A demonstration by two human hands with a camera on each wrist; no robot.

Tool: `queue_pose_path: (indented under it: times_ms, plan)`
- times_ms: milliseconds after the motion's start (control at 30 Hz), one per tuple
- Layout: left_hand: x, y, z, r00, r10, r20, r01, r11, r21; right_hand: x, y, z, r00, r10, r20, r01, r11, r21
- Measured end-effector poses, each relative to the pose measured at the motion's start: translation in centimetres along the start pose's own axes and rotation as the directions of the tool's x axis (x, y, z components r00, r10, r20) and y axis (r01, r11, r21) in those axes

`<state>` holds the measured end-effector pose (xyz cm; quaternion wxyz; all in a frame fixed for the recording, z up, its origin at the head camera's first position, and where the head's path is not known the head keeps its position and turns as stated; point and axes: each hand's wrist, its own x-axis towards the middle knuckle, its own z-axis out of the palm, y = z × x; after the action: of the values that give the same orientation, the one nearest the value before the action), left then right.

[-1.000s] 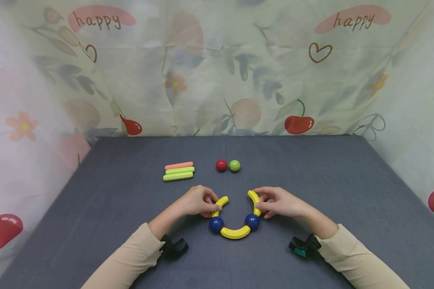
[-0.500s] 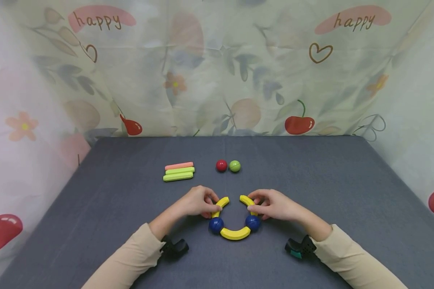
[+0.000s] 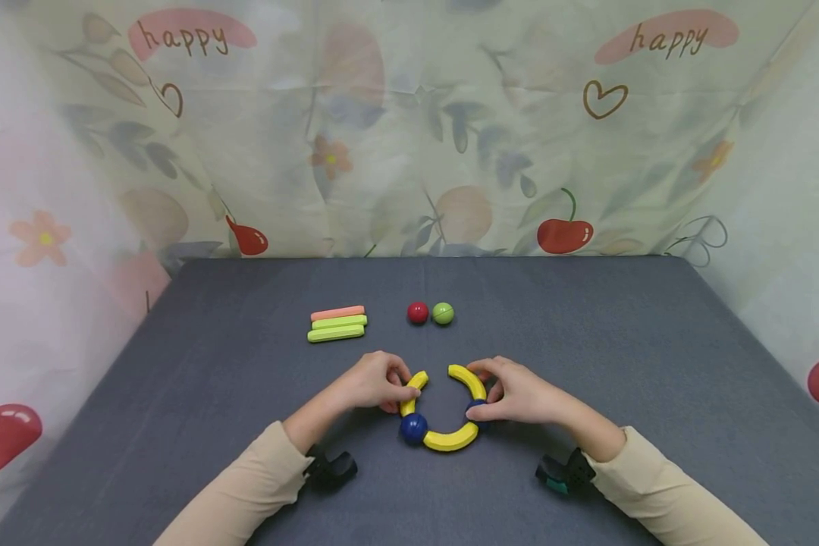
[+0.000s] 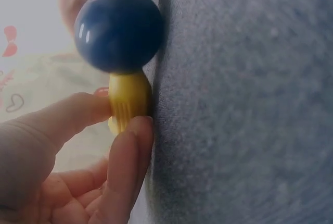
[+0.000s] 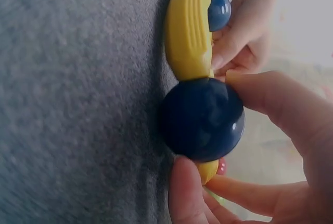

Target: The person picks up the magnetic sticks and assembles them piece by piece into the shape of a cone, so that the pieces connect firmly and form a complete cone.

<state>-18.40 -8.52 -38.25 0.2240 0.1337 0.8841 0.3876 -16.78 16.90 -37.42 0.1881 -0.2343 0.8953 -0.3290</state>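
Note:
Two blue balls and three curved yellow pieces form a ring with a gap at its far side, lying on the dark cloth. My left hand (image 3: 375,381) pinches the left yellow piece (image 3: 418,381) between thumb and fingers, just beyond the left blue ball (image 4: 119,30). With thumb and fingertips, my right hand (image 3: 519,392) grips the right blue ball (image 5: 202,122), mostly covering it in the head view. From that ball the right yellow piece (image 3: 469,380) curves away toward the gap. The near yellow piece (image 3: 452,439) joins both balls.
Farther back lie a red ball (image 3: 418,312) and a green ball (image 3: 443,313) side by side. Left of them, one pink stick (image 3: 337,312) and two lime-green sticks (image 3: 337,333) lie in a row. A printed curtain (image 3: 409,167) stands behind the table (image 3: 587,318).
My right hand has shifted from the right yellow piece to the blue ball. The right yellow piece has swung inward to the left, and the near part has slid slightly right.

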Motion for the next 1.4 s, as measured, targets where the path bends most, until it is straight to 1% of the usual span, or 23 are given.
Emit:
queue_pose_path:
  times_ms: [100,200,333,433,733,833,1000,1033,1100,1133,1233,1267,1333,1400]
  plan:
    - [-0.1,0.0,0.0,1.000,-0.025,-0.006,0.025,0.999,0.028,0.1,0.1,-0.2,1.000,0.003,-0.007,-0.004,1.000,-0.016]
    - [-0.2,0.1,0.0,0.999,-0.044,-0.005,0.044,0.996,0.078,0.1,0.1,-0.4,1.000,0.003,-0.001,-0.003,1.000,-0.016]
    - [-0.5,0.4,0.0,0.999,-0.051,0.007,0.049,0.990,0.135,0.3,0.2,-0.7,1.000,0.000,0.018,0.000,1.000,-0.006]
    - [-0.7,0.5,0.0,0.999,-0.052,0.015,0.048,0.986,0.158,0.5,0.5,-0.8,1.000,-0.012,0.026,0.012,1.000,-0.005]
    - [-1.0,0.6,0.1,0.998,-0.036,0.056,0.025,0.984,0.177,0.8,1.1,-1.5,0.997,-0.047,0.062,0.047,0.999,-0.004]
    - [-1.0,0.6,0.1,0.997,-0.043,0.069,0.030,0.984,0.177,0.9,1.3,-1.6,0.995,-0.061,0.076,0.061,0.998,-0.003]
    - [-0.9,0.5,0.0,0.996,-0.051,0.079,0.036,0.983,0.179,0.9,1.5,-1.9,0.990,-0.111,0.091,0.110,0.994,0.015]
    - [-0.9,0.4,0.0,0.996,-0.050,0.079,0.035,0.983,0.180,0.9,1.5,-1.9,0.986,-0.138,0.090,0.137,0.990,0.009]
    - [-0.8,0.4,-0.4,0.996,-0.045,0.075,0.031,0.984,0.177,0.8,1.5,-2.0,0.985,-0.147,0.089,0.146,0.989,0.015]
    - [-0.7,0.4,-0.6,0.997,-0.042,0.071,0.030,0.985,0.169,0.8,1.5,-2.0,0.984,-0.152,0.087,0.152,0.988,0.011]
    - [-0.3,0.5,-1.5,0.999,-0.017,0.037,0.012,0.991,0.131,0.9,1.6,-1.8,0.987,-0.134,0.087,0.133,0.991,0.010]
    - [0.0,0.5,-1.9,1.000,-0.006,0.018,0.004,0.993,0.117,0.9,1.6,-1.8,0.990,-0.108,0.089,0.107,0.994,0.018]
    - [0.6,0.5,-2.6,0.999,0.018,-0.037,-0.014,0.996,0.083,1.0,1.6,-1.7,0.991,-0.096,0.091,0.095,0.995,0.016]
    - [1.5,0.5,-3.2,0.994,0.052,-0.099,-0.046,0.997,0.064,1.0,1.5,-1.7,0.993,-0.081,0.091,0.080,0.997,0.016]
